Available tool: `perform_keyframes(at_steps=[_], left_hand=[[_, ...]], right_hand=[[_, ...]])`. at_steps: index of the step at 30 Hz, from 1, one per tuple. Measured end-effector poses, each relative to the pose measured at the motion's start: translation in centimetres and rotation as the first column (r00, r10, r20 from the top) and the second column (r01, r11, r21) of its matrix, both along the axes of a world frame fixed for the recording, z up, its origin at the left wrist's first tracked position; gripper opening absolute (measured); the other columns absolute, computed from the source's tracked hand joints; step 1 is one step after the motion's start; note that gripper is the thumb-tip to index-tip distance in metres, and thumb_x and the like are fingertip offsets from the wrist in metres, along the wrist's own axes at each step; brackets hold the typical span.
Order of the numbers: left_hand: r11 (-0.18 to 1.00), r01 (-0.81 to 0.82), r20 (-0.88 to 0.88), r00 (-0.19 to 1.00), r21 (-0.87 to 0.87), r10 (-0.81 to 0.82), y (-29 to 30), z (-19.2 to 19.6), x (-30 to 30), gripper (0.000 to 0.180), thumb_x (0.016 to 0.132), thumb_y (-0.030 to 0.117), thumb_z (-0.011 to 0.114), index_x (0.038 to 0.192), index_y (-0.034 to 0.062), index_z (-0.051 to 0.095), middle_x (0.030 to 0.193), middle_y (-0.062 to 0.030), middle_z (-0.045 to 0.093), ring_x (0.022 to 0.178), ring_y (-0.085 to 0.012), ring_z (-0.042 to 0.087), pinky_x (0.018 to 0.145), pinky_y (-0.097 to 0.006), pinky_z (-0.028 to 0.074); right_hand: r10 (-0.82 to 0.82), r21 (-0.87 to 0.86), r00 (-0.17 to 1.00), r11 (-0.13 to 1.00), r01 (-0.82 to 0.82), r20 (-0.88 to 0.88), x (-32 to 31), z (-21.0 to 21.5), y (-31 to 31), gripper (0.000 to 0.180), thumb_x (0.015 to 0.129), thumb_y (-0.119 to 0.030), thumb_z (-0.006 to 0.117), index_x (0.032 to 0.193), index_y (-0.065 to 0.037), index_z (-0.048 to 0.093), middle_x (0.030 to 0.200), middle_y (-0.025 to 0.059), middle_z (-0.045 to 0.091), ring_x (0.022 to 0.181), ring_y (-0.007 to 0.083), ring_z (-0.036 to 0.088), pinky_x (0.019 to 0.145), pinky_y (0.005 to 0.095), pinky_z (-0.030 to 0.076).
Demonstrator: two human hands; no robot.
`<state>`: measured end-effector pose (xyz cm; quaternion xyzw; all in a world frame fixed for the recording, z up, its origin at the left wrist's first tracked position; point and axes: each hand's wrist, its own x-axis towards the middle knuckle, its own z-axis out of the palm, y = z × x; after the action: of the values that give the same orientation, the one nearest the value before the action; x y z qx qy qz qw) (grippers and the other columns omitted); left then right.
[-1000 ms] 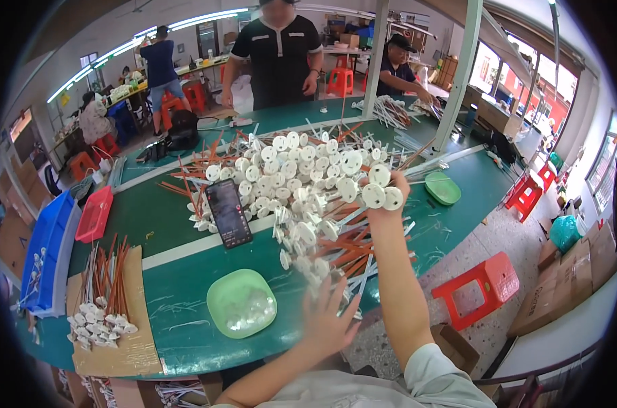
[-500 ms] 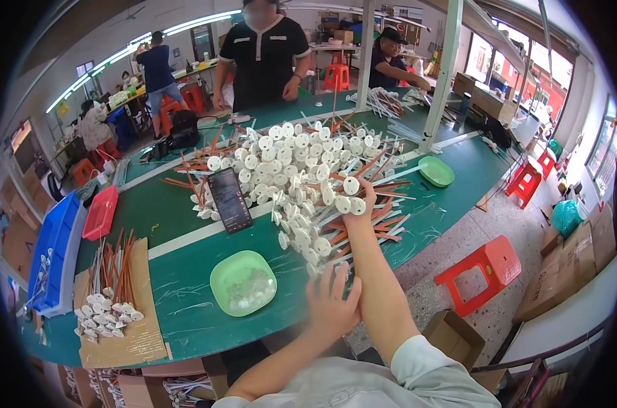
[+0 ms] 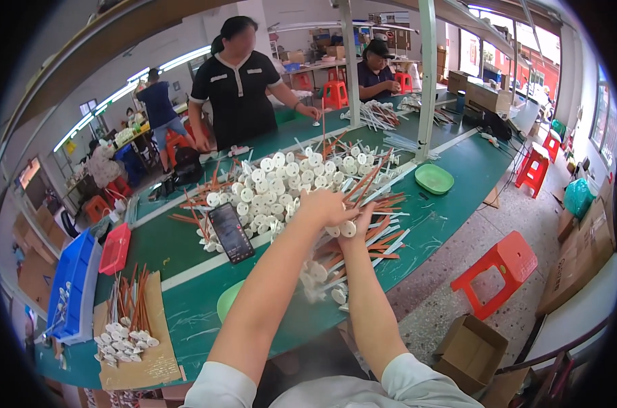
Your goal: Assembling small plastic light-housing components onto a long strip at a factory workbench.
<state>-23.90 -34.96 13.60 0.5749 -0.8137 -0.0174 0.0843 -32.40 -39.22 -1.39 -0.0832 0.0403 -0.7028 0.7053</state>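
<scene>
Rods (image 3: 363, 234) fanned away, discs nearward.

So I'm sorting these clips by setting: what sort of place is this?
Probably a small assembly workshop: a long green worktable heaped with white disc-headed plastic parts, co-workers standing around it, and cardboard cartons on the floor.

Workshop: long green tables (image 3: 186, 319), red plastic stools (image 3: 502, 268), speckled floor (image 3: 451, 299), ceiling strip lights (image 3: 186, 58).

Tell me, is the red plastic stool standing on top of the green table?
No, the red plastic stool stands on the speckled floor to the right of the green table, beside its edge.
</scene>
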Motion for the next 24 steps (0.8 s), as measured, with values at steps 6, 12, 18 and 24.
perform_keyframes(at_steps=[6, 12, 18, 24], left_hand=[[0.974, -0.057, 0.249, 0.969, 0.221, 0.0, -1.1, -0.1, -2.4, 0.092, 0.057, 0.077, 0.074, 0.122, 0.0118, 0.067, 0.125, -0.0149, 0.068, 0.119, -0.0314, 0.063, 0.106, -0.059, 0.037], [0.953, -0.073, 0.221, 0.975, 0.295, 0.006, -2.2, -1.2, -0.9, 0.098, 0.059, 0.071, 0.075, 0.134, 0.0111, 0.057, 0.128, -0.0188, 0.065, 0.119, -0.0381, 0.061, 0.108, -0.066, 0.031], [0.97, -0.117, 0.209, 0.975, 0.215, 0.071, -1.9, -1.9, -1.1, 0.088, 0.063, 0.062, 0.077, 0.133, 0.0137, 0.057, 0.125, -0.0133, 0.067, 0.118, -0.0316, 0.064, 0.107, -0.058, 0.033], [0.966, -0.11, 0.223, 0.973, 0.233, 0.057, -1.3, -1.7, -0.7, 0.093, 0.066, 0.063, 0.074, 0.141, 0.0135, 0.051, 0.127, -0.0175, 0.065, 0.122, -0.0361, 0.059, 0.111, -0.062, 0.029]], right_hand=[[-0.167, -0.112, 0.979, 0.977, 0.18, 0.12, -1.8, 1.4, 2.5, 0.08, 0.093, -0.072, 0.044, 0.145, -0.011, 0.041, 0.144, 0.0112, 0.048, 0.129, 0.0325, 0.049, 0.111, 0.0476, 0.037], [-0.212, 0.041, 0.977, 0.977, 0.21, 0.029, -2.8, 4.1, 4.0, 0.069, 0.097, -0.055, 0.051, 0.146, -0.009, 0.04, 0.147, 0.013, 0.046, 0.133, 0.0351, 0.046, 0.113, 0.0517, 0.034], [-0.02, 0.179, 1.0, 0.984, 0.016, 0.02, -3.7, 4.3, 4.4, 0.065, 0.093, -0.045, 0.059, 0.14, -0.003, 0.045, 0.142, 0.016, 0.049, 0.128, 0.034, 0.049, 0.114, 0.0522, 0.032], [-0.299, 0.379, 0.943, 0.864, 0.331, -0.144, -4.7, 3.0, 3.2, 0.046, 0.093, -0.033, 0.063, 0.125, -0.003, 0.052, 0.119, 0.0101, 0.058, 0.111, 0.0247, 0.058, 0.099, 0.0437, 0.046]])
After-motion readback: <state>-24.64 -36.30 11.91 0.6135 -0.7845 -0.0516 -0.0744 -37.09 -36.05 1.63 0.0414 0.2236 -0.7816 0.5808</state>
